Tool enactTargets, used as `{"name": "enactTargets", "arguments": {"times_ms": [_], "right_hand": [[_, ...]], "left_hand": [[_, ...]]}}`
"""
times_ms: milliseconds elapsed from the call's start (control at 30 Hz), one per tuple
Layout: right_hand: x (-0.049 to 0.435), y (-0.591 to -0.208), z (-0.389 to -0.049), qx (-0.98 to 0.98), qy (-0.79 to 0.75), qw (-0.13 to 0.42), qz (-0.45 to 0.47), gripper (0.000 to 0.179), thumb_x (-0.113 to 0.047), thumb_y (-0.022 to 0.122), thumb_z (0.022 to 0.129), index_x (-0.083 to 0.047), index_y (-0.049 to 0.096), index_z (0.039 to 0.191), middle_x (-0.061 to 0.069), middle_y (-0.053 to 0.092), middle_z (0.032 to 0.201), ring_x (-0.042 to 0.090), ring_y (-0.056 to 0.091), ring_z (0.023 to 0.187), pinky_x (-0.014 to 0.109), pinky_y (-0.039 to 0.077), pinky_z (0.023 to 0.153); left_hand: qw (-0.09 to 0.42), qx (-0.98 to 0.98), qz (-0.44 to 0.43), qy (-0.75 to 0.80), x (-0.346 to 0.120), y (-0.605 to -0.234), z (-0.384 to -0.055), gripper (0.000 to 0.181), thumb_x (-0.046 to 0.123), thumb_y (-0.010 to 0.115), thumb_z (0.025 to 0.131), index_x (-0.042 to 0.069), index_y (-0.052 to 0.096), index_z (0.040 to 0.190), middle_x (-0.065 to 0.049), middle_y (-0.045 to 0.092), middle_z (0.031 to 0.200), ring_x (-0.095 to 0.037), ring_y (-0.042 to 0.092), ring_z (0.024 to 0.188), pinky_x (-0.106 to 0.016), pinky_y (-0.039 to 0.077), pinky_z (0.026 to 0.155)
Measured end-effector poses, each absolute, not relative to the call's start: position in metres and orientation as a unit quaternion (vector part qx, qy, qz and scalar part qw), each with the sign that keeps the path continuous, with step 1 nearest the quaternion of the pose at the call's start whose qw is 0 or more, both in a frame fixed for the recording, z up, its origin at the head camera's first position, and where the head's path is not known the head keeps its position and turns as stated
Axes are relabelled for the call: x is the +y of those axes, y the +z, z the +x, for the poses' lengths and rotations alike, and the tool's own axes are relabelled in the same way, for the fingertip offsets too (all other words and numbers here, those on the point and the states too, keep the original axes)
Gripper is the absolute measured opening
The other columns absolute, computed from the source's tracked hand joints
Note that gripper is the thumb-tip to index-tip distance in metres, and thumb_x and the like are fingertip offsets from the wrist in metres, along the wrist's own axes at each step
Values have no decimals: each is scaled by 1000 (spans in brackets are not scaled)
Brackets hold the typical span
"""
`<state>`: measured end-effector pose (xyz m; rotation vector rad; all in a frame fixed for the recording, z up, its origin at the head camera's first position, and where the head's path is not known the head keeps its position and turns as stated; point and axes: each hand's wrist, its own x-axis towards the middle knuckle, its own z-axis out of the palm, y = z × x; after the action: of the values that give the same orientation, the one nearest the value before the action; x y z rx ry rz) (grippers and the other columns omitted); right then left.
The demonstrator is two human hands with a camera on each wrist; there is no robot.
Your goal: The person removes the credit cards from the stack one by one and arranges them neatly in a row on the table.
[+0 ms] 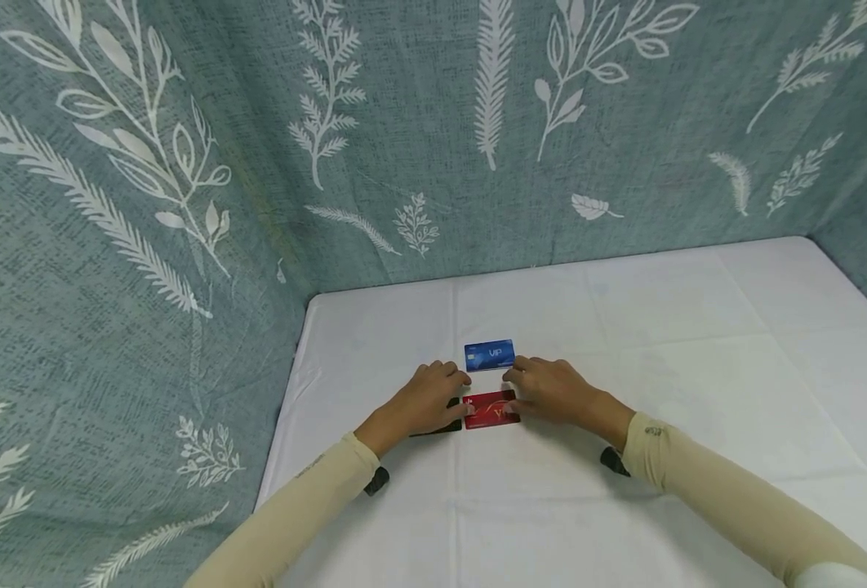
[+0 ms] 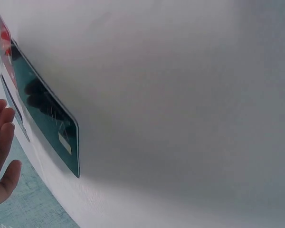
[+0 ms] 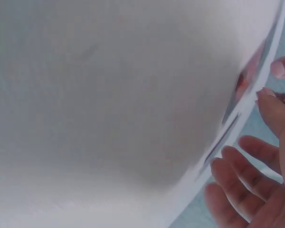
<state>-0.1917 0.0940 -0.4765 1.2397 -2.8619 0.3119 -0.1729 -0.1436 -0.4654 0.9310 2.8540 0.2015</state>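
A red card (image 1: pixel 488 411) with a gold mark lies flat in the head view, just in front of a blue card (image 1: pixel 489 355) marked VIP. Beside the red card on the left is a dark card (image 2: pixel 47 104) with a chip, partly covered by my left hand (image 1: pixel 428 398) in the head view. That hand hovers with loosely bent fingers, its thumb over the red card's left end. My right hand (image 1: pixel 554 390) is at the red card's right end, thumb over it and forefinger near the blue card's corner. Neither hand visibly holds a card; whether the thumbs touch the red one, I cannot tell.
White cloth covers the table (image 1: pixel 669 359). A grey-green curtain (image 1: pixel 419 131) with white leaf prints hangs behind it and along the left side. Small black objects (image 1: pixel 378 481) show at both wrists, beneath cream sleeves (image 1: pixel 309 498).
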Motion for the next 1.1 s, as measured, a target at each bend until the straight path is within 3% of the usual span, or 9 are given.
{"name": "enactTargets", "arguments": {"times_ms": [567, 833, 1100], "right_hand": [[100, -463, -230, -929, 114, -12, 352, 51, -46, 73, 79, -9, 67, 113, 7, 64, 99, 18, 62, 82, 36, 54, 66], [98, -467, -249, -935, 106, -25, 338, 56, -49, 74, 76, -7, 66, 114, 7, 63, 95, 16, 58, 77, 32, 52, 63], [90, -472, -257, -939, 95, -48, 327, 63, -53, 74, 73, -8, 65, 116, 8, 62, 99, 17, 61, 81, 35, 53, 69]], "left_hand": [[67, 966, 244, 62, -141, -465, -201, 51, 44, 65, 87, 12, 59, 126, -7, 58, 118, -22, 53, 107, -40, 41, 93], [73, 970, 222, 65, -144, -467, -210, 53, 43, 66, 86, 10, 58, 127, -9, 58, 119, -23, 53, 108, -41, 42, 93], [76, 968, 233, 62, -143, -472, -216, 60, 46, 63, 87, 6, 53, 130, -11, 55, 120, -23, 52, 105, -41, 43, 92]]}}
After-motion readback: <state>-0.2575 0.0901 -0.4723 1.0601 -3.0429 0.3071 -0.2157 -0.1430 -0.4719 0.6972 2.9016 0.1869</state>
